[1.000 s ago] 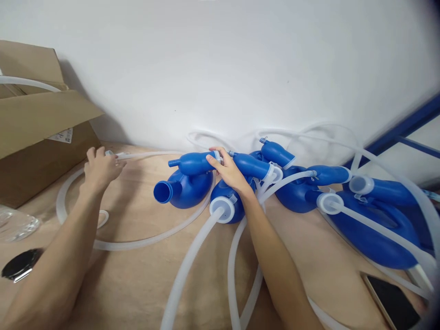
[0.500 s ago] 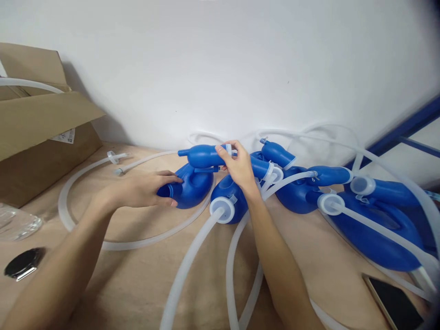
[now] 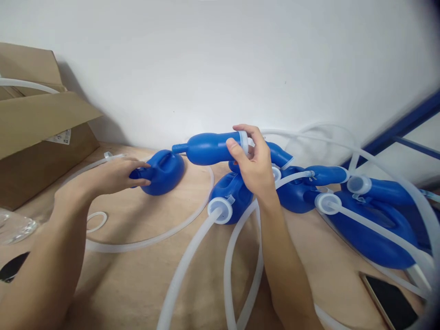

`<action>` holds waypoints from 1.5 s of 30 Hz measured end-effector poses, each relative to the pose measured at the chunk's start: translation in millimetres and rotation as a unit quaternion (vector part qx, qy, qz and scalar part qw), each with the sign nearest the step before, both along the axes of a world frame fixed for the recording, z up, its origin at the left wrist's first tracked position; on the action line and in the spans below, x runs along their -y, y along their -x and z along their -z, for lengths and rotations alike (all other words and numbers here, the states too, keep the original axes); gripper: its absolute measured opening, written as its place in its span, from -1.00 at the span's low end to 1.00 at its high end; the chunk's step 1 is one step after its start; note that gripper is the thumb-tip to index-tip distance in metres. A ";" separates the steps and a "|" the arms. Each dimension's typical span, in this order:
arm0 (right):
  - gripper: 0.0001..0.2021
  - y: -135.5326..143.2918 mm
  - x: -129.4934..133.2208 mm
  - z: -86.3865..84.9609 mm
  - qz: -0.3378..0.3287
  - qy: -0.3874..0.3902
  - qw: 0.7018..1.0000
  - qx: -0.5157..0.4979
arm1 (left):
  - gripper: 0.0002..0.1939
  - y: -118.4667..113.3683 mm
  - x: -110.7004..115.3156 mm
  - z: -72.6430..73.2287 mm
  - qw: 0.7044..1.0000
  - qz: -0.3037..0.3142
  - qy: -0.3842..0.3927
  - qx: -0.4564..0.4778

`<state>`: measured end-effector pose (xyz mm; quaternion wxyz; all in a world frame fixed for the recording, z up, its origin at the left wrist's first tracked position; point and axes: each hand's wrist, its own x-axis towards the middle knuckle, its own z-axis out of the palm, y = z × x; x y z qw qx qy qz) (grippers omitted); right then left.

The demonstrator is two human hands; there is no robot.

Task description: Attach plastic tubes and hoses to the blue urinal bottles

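Note:
My left hand [image 3: 118, 176] grips the neck of a blue bottle [image 3: 165, 173] that has a moulded handle, at the left of the group. In my right hand [image 3: 252, 158] is a blue funnel piece [image 3: 211, 147], held level above the table by its wide end with a whitish rim; its narrow spout points left towards the bottle, not touching it. Just below my right hand stands another blue bottle [image 3: 237, 190] with a white cap [image 3: 220, 210] and a translucent tube [image 3: 189, 261] running from it towards me.
More blue bottles [image 3: 374, 233] with tubes lie at the right. A phone [image 3: 390, 300] is at the lower right, a cardboard box [image 3: 44, 151] at the left. A white ring [image 3: 97, 222], a clear plastic item [image 3: 17, 227] and a round black object [image 3: 13, 267] lie on the left side.
My left hand has moved the bottle left and slightly up. My right hand has lifted and turned the funnel piece, separating it from the bottle.

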<state>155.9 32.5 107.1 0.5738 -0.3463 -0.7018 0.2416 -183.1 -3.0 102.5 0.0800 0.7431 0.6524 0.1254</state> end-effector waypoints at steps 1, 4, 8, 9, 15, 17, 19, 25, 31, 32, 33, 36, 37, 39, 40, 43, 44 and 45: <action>-0.64 2.2 2.3 0.3 -0.003 -0.002 1.000 0.008 | -0.33 -4.1 4.3 -4.7 1.000 0.008 -0.009 0.008; -0.66 10.6 10.2 0.7 -0.024 -0.006 0.999 0.044 | -0.13 -28.0 21.3 -18.3 0.988 0.044 -0.076 0.126; -0.70 22.3 21.3 0.1 -0.065 -0.013 0.994 0.084 | -0.07 -65.9 37.8 -22.6 0.970 0.085 -0.146 0.176; -0.72 24.4 23.3 0.2 -0.060 -0.023 0.994 0.084 | -0.11 -72.6 39.3 -21.3 0.970 0.083 -0.160 0.164; -0.72 25.1 23.8 6.0 -0.003 -0.096 0.993 0.074 | -0.20 -85.6 39.6 -13.2 0.968 0.079 -0.183 0.154; -0.69 23.5 21.5 8.3 0.003 -0.103 0.993 0.063 | -0.19 -87.0 39.8 -12.4 0.964 0.081 -0.186 0.171; -0.64 22.6 19.1 10.2 0.006 -0.094 0.994 0.051 | -0.18 -89.3 40.3 -12.2 0.961 0.080 -0.187 0.186; -0.56 25.5 11.4 17.0 -0.007 -0.055 0.998 0.024 | -0.27 -93.0 41.7 -12.6 0.960 0.073 -0.180 0.199; -0.41 20.8 9.0 15.5 -0.008 0.026 0.998 -0.052 | -0.35 -89.1 41.7 -13.8 0.962 0.075 -0.169 0.201; -0.43 19.0 10.3 13.0 -0.012 0.036 0.998 -0.053 | -0.35 -89.1 42.1 -14.7 0.962 0.078 -0.164 0.202; -0.46 17.5 11.7 10.1 -0.020 0.044 0.998 -0.045 | -0.33 -89.2 42.6 -15.6 0.962 0.078 -0.163 0.203; -0.44 14.8 11.9 2.6 -0.049 0.089 0.994 -0.038 | -0.30 -89.5 45.3 -18.1 0.961 0.063 -0.173 0.206; -0.40 14.4 9.9 1.3 -0.055 0.110 0.991 -0.050 | -0.30 -89.5 46.3 -18.7 0.959 0.053 -0.181 0.211; -0.34 13.8 3.6 1.1 -0.060 0.158 0.982 -0.079 | -0.33 -89.7 48.4 -19.0 0.954 0.027 -0.196 0.227; -0.31 13.5 -0.2 2.0 -0.063 0.185 0.977 -0.091 | -0.34 -90.3 49.4 -18.7 0.949 0.014 -0.208 0.236; -0.17 14.6 -9.2 6.7 -0.113 0.278 0.947 -0.118 | -0.35 -96.2 51.4 -14.6 0.925 0.004 -0.282 0.252; -0.17 16.1 -10.7 8.4 -0.146 0.309 0.930 -0.132 | -0.35 -99.6 51.6 -11.7 0.917 0.012 -0.308 0.254; -0.18 18.4 -11.2 9.9 -0.179 0.332 0.913 -0.154 | -0.35 -103.6 51.3 -7.9 0.909 0.020 -0.330 0.253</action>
